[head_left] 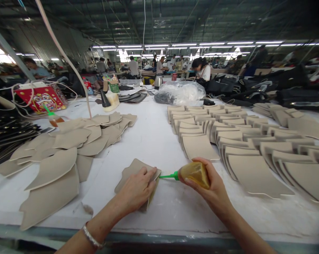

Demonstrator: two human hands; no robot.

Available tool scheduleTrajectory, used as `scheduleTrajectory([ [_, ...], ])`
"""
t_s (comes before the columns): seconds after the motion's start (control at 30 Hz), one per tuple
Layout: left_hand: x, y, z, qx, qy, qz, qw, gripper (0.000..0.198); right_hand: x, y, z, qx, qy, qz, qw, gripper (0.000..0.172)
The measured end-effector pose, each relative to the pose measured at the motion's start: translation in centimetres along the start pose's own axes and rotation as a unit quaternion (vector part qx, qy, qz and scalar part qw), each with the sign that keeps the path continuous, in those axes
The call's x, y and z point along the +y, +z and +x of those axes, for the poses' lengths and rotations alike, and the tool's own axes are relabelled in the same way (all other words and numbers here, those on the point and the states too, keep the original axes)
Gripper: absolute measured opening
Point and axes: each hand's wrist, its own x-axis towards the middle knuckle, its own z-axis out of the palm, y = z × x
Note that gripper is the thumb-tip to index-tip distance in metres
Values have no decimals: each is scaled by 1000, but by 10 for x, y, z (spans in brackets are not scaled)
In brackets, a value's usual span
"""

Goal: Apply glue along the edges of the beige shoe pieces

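A beige leather-like panel [134, 168] lies on the white table in front of me, its right edge slightly raised. My left hand [138, 187] grips it from above, index finger stretched to the right corner; the thumb is hidden. In my right hand [211, 187] is a clear squeeze bottle [193, 174] of amber liquid, tilted nearly level. Its thin green nozzle [168, 176] points left and meets the panel's right edge, close to my left fingertips. Whether liquid is coming out cannot be made out.
Loose beige panels [66, 141] are heaped on the left. Overlapping rows of curved panels [244, 169] fill the right. A second green-tipped bottle [54, 119], a red box [40, 97] and a plastic bag [180, 92] stand farther back. Several people work beyond.
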Motion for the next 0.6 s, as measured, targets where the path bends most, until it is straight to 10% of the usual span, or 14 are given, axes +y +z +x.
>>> scheduleTrajectory([
  [0.4,-1,0,0,4,1,-14,1000,48,0,7,0,26,61,41,997,58],
  [0.6,-4,3,0,6,-3,-24,1000,48,-14,9,-25,-58,149,162,974,56],
])
